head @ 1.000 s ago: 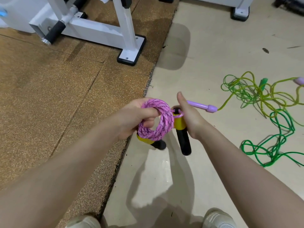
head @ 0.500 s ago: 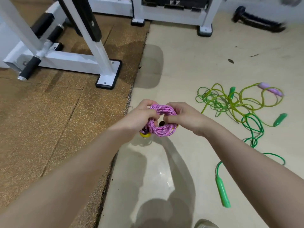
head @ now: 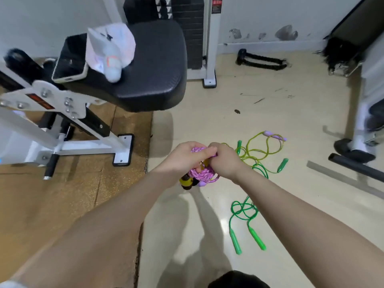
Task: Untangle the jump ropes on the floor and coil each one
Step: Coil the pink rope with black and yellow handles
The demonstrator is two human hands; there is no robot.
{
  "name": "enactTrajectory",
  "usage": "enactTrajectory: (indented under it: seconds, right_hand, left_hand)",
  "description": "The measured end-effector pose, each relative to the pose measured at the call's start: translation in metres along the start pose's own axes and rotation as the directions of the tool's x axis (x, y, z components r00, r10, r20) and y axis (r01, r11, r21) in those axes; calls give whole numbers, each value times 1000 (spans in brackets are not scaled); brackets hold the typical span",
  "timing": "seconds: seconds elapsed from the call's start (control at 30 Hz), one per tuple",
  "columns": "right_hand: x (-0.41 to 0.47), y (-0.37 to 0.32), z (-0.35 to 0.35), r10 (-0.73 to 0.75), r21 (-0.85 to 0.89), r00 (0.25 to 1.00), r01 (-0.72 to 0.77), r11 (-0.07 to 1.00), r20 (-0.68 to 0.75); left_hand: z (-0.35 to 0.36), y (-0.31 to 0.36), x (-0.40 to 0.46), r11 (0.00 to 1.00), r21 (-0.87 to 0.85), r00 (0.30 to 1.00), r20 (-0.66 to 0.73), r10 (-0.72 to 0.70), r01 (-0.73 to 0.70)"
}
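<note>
Gripping the pink rope coil (head: 202,173) between left hand (head: 184,155) and right hand (head: 223,161).

Setting: gym. Weight stack (head: 182,28) at 12 o'clock, padded machine seat (head: 149,65) at 10, cork-coloured mat (head: 62,196) at 8.

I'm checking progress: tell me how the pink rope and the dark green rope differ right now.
The pink rope is coiled and gripped by both hands; the dark green rope lies loose on the floor, untouched. Pink looks thick and braided, green thin and smooth. Both have handles.
</note>
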State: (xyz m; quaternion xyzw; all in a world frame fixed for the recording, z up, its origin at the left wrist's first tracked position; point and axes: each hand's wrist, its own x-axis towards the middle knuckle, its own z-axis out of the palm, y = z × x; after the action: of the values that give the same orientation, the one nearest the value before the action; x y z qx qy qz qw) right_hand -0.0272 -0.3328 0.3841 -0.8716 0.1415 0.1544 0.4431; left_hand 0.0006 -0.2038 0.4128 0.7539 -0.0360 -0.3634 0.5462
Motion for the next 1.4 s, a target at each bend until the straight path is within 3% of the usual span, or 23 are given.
enactTrajectory:
  seconds: [0.1,0.27,0.4,0.5,0.6,0.7,0.77,0.87,1.0,1.13,1.2,1.27,1.33,1.4]
  right_hand:
    - [-31,-31,-65,10,170,1000,-6,985,-20]
    - [-80,-91,-188,-104,373,990,62,926,95]
    - [-104,-141,-277,-131,702,983,4,713,128]
    - [-108,-176,-327,-180,777,976,19,629,122]
    - [-101,-213,-365,-256,730,964,119,673,79]
    - [-81,-240,-390,-302,618,953,232,752,10]
    - [-63,-251,-403,-292,452,956,274,849,-31]
    - [-34,-269,-420,-245,181,966,256,950,-77]
    - [4,-305,-462,-314,-123,935,296,947,-163]
    - [35,-330,-508,-387,-14,869,402,915,-309]
    - [53,-336,-534,-437,-71,813,446,892,-385]
    - [73,-340,-562,-483,-143,757,472,870,-440]
    - [96,-342,-594,-518,-245,723,457,855,-457]
    - [125,-342,-627,-546,-360,719,418,834,-429]
  left_hand:
    - [7,69,-25,998,28,995,85,49,-52]
    - [20,191,-63,978,129,986,-10,169,-166]
    - [23,284,-80,966,64,967,-17,253,-252]
    - [19,339,-86,891,236,918,12,396,-387]
    - [9,386,-78,697,489,817,60,573,-524]
    - [-5,424,-60,479,622,684,127,719,-619]
    - [-14,442,-43,435,665,677,147,721,-608]
    - [-27,469,-12,394,751,720,152,677,-530]
    - [-43,524,25,378,792,732,122,671,-479]
    - [-57,584,55,525,675,751,67,656,-519]
    - [-58,610,78,643,508,757,29,653,-574]
    - [-55,637,104,755,231,772,-25,635,-614]
    - [-50,666,133,784,16,783,-36,621,-621]
    - [-43,695,168,757,-55,759,-24,651,-651]
